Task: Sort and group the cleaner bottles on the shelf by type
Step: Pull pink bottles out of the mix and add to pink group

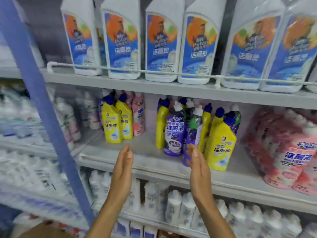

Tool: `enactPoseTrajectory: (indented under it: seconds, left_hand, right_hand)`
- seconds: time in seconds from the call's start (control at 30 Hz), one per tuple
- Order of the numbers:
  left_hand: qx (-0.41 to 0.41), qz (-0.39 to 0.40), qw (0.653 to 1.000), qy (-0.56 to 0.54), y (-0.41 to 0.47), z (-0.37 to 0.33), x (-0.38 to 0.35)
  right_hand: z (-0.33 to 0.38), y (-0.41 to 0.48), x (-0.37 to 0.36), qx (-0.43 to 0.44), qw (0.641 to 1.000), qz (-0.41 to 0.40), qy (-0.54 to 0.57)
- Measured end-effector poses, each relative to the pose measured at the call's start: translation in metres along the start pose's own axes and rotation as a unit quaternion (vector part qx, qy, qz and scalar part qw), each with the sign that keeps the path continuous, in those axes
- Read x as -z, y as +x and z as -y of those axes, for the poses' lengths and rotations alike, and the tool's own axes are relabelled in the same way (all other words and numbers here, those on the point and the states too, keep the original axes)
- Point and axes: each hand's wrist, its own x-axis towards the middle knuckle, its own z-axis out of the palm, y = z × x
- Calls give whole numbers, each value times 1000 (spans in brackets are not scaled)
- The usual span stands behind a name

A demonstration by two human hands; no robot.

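Both hands up, palms facing each other, nothing held. Left hand [122,167] flat, fingers straight, above the front edge of the middle shelf [145,148]. Right hand [199,167] equally flat, fingertips overlapping the near purple bottle [193,131]; contact unclear. Mixed cluster there: front yellow bottle [221,148] just right of the hand, second purple bottle [174,134] to its left. Further back left, 2 yellow bottles [113,124] side by side, pink bottle [138,121] just beside. Wrapped pink pack [291,152] far right. Above, white bottles [120,40] in a row.
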Motion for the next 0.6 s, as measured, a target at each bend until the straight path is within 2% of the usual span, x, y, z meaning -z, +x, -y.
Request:
enactPoseTrajectory:
  seconds: [0.33,0.6]
  left_hand:
    - [-30,-52,998,18,89,0,55]
    - [-61,-100,992,42,202,-4,86]
  right_hand:
    - [-13,55,-122,9,995,70,-64]
    - [-16,148,-207,40,992,54,-103]
